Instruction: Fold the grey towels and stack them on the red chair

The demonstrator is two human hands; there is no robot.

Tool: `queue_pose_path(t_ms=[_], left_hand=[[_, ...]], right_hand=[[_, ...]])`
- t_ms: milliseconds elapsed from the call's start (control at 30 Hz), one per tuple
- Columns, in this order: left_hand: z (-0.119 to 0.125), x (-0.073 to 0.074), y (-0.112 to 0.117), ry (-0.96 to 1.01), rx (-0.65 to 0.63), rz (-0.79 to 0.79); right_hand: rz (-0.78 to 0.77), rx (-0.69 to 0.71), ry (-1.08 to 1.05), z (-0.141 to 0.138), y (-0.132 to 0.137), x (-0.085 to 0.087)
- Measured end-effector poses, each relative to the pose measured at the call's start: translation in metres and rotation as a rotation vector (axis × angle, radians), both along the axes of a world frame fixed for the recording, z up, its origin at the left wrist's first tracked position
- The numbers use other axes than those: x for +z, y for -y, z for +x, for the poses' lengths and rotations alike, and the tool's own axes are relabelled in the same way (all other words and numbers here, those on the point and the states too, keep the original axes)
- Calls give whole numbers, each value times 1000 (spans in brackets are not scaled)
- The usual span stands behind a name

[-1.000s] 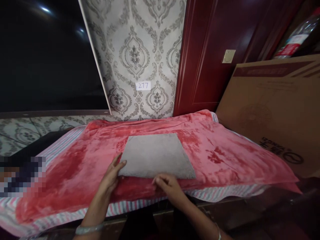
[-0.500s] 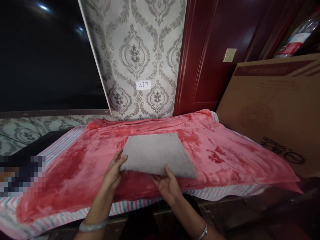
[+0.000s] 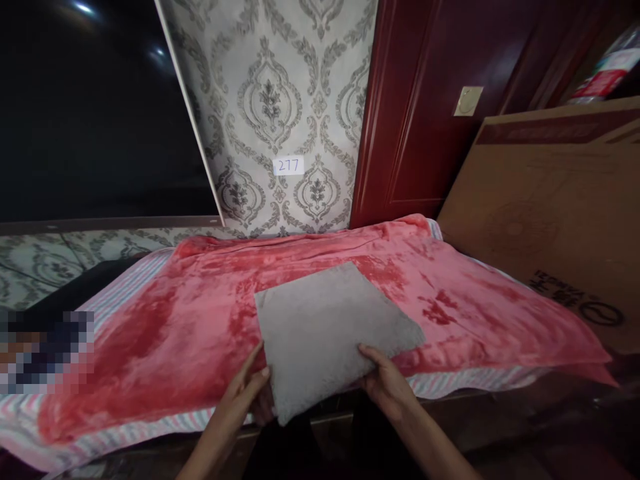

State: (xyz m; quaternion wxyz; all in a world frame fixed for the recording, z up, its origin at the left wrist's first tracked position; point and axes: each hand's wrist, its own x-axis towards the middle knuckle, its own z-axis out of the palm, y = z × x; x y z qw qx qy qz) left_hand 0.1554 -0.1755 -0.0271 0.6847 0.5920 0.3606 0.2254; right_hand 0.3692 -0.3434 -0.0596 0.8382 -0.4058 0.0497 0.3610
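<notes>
Between my hands is a flat grey square mat [image 3: 330,327] with a fuzzy, plush-looking edge. It is turned at an angle, its near left corner reaching past the front edge of the red blanket [image 3: 200,347]. My left hand [image 3: 254,388] is closed on the mat's left edge, thumb at the side, with some fingers hidden beneath. At the near right edge my right hand [image 3: 389,381] grips it, thumb on top and fingers underneath. Whether the far corners touch the blanket I cannot tell.
Under the blanket lies a striped sheet [image 3: 465,385]. A black television screen [image 3: 100,120] hangs at the left. At the right stand a large cardboard box [image 3: 555,213] and a plastic bottle [image 3: 607,77]. A paper label [image 3: 289,165] marked 277 is on the wall.
The mat has moved nearer to me and turned, its left side now lower and its right corner farther right. Both hands have shifted right with it, my left hand also dropping lower.
</notes>
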Motion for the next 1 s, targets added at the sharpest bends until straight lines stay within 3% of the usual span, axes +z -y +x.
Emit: queue_pose_path(t_ms=[67,167,300,433,567,767,1000], left_hand=[[-2,4,-14,-4,54,130],[14,31,-42,38,100,370],[75,64,-81,-49,-48,720],[146,68,-112,-257,-204,873],[187,64,-132,-391,-411,830],[216,69,-148,-455,-493,697],[228,65,-160,-407,-648,245]], right_hand=[[-4,31,-11,-2,5,-8],[13,15,-32,-6,5,-8],[31,-2,-37,-9,3,0],[44,22,-14,-9,4,2],[64,52,-2,-9,5,-3],[134,-22,-75,-9,-3,-4],[159,-124,-205,-7,-18,1]])
